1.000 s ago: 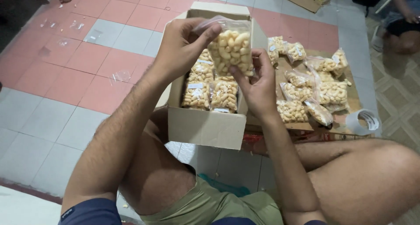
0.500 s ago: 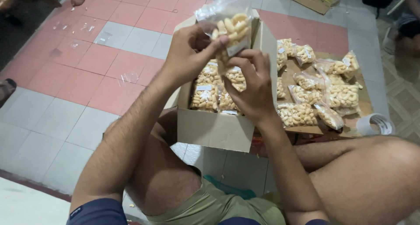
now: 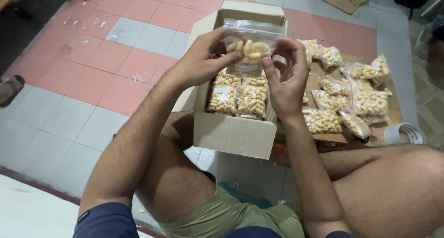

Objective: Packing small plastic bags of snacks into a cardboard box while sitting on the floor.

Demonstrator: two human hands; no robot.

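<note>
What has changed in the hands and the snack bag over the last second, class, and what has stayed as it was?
Both hands, left hand and right hand, kept hold of the clear snack bag throughout. It first rose, then turned and flattened, its top now spread between the fingers above the cardboard box. Unchanged: the packed bags in the box, the loose bags on the flat cardboard and the tape roll.

So the floor (image 3: 69, 122) is tiled in pink and grey squares. An open cardboard box (image 3: 233, 134) is set right on it, a flattened cardboard sheet (image 3: 393, 111) is laid just beside, a tape roll (image 3: 406, 132) is parked near that, and clear plastic scraps (image 3: 141, 76) are scattered further off.
</note>
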